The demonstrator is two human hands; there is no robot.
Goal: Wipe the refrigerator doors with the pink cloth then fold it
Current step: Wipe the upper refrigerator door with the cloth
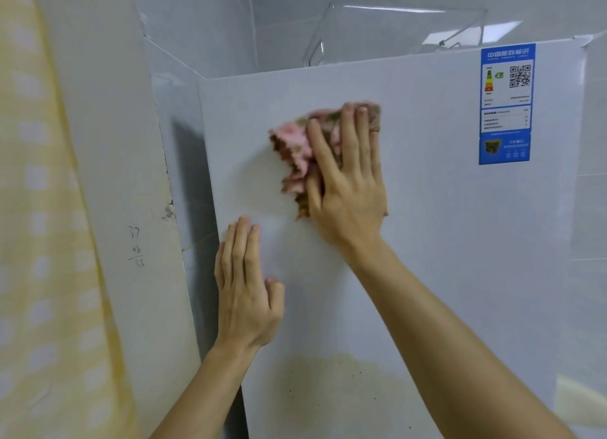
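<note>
Evidently soft and light, the pink cloth (294, 149) bunches under the right hand (348, 189), grip spread flat, left of the blue label (505, 103); the left hand (246, 294) lies flat, lower-left of it. Pinch corners for folding.

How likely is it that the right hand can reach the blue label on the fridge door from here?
Probably yes. The right hand presses the pink cloth on the door, and the blue label sits on the same door, to the right and slightly higher, with only bare surface between them.
</note>
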